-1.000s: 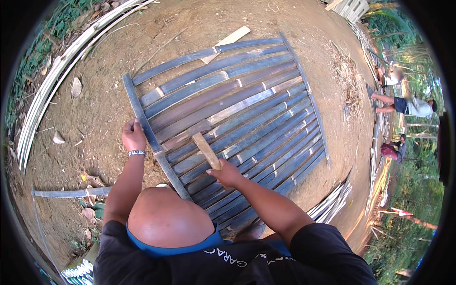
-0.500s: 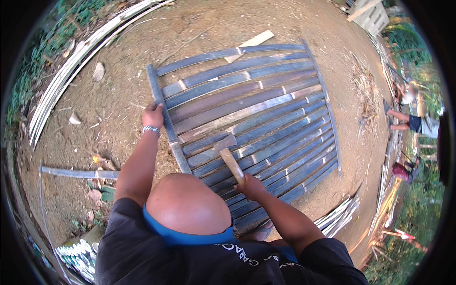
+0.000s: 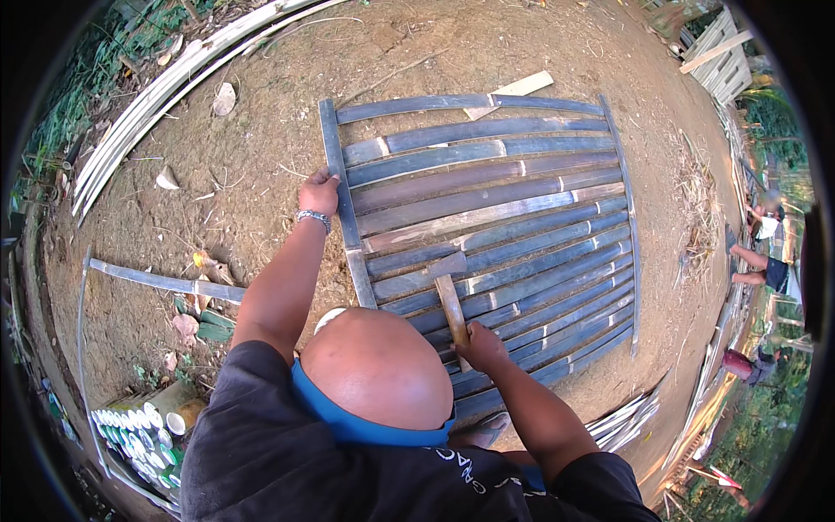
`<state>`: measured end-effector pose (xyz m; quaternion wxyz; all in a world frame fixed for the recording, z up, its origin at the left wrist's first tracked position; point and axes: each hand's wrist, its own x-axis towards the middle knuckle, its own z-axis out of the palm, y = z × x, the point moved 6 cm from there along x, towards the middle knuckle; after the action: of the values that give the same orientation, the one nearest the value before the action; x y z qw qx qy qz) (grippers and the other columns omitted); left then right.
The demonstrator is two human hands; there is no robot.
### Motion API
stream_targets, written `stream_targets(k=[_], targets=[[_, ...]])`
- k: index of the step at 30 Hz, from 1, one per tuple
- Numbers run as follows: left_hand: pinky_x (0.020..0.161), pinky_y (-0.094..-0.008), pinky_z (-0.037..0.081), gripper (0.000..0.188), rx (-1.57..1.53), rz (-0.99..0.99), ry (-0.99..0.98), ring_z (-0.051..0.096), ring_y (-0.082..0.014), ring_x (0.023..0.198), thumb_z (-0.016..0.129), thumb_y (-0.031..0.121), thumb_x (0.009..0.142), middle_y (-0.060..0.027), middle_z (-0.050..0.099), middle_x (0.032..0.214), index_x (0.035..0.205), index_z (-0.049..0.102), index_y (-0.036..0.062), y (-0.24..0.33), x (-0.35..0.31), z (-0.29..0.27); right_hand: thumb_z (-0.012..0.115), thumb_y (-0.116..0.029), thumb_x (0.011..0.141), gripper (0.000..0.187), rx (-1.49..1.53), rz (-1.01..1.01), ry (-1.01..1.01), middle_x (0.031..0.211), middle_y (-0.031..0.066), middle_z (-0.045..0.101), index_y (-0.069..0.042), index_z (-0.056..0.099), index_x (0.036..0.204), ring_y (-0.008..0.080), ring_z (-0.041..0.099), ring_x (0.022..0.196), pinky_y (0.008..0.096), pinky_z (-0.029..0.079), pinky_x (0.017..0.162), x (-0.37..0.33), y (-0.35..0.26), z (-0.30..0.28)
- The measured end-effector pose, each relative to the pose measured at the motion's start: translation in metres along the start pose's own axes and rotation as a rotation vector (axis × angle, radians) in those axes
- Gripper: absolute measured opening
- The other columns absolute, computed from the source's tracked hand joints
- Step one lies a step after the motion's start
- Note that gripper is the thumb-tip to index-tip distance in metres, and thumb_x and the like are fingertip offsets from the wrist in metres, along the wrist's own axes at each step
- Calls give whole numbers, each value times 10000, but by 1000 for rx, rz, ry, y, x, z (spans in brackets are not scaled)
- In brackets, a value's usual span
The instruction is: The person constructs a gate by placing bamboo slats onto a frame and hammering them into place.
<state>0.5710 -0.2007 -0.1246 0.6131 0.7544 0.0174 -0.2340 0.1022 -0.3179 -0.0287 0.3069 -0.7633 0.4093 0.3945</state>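
Bamboo slat panel [image 3: 487, 226] on the dirt ground [image 3: 261, 113] looks mostly assembled: many horizontal slats laid across two upright rails, though gaps at the top rows suggest fastening isn't finished. Left hand [image 3: 319, 193] grasps the left rail [image 3: 344, 200] at about 10 o'clock of the panel. Right hand [image 3: 481, 346] is clenched on a short wooden stick [image 3: 451, 306], which lies over the lower slats at about 7 o'clock.

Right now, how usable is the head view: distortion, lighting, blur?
Head view: strong fisheye, the bamboo slat panel bows toward the black rim; even daylight, no glare; left hand, right hand and wooden stick sharp; the edges are soft and compressed.
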Motion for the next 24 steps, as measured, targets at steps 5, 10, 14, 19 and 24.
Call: stream_targets(k=[5, 10, 14, 19, 24], targets=[[841, -296, 530, 307, -3, 4, -34, 691, -126, 898, 686, 112, 948, -68, 764, 1020, 1227, 703, -15, 9, -12, 10, 794, -385, 854, 577, 120, -42, 183, 1135, 190, 667, -35, 559, 1248, 348, 661, 1093, 450, 528, 938, -8, 7, -12], [886, -314, 534, 349, 76, 57, 23, 712, -174, 989, 677, 146, 958, -120, 761, 1094, 1267, 684, -16, 7, -14, 1, 822, -236, 847, 516, 573, -290, 437, 1063, 131, 642, -3, 558, 1225, 218, 659, 960, 366, 540, 869, -39, -32, -68], [908, -324, 534, 380, 65, 25, 15, 714, -200, 1013, 673, 185, 966, -149, 752, 1131, 1290, 671, -13, 4, -16, 5, 829, -166, 827, 495, 1061, -621, 443, 1042, 84, 621, -15, 547, 1205, 156, 621, 927, 366, 540, 811, -114, -92, -145], [923, -323, 526, 398, 63, -8, 54, 707, -204, 1031, 671, 201, 968, -149, 746, 1159, 1296, 665, -24, 11, -20, -3, 757, -275, 882, 309, 998, -1394, 186, 960, 108, 604, -45, 577, 984, 193, 600, 771, 363, 526, 640, -267, -172, -227], [934, -320, 518, 433, 14, -7, -10, 695, -199, 1047, 675, 207, 964, -146, 739, 1177, 1305, 646, -58, 0, -9, -2, 852, -397, 814, 408, 1161, -1817, 76, 898, 82, 620, -89, 662, 1002, 218, 588, 692, 344, 454, 588, -300, -195, -221]])
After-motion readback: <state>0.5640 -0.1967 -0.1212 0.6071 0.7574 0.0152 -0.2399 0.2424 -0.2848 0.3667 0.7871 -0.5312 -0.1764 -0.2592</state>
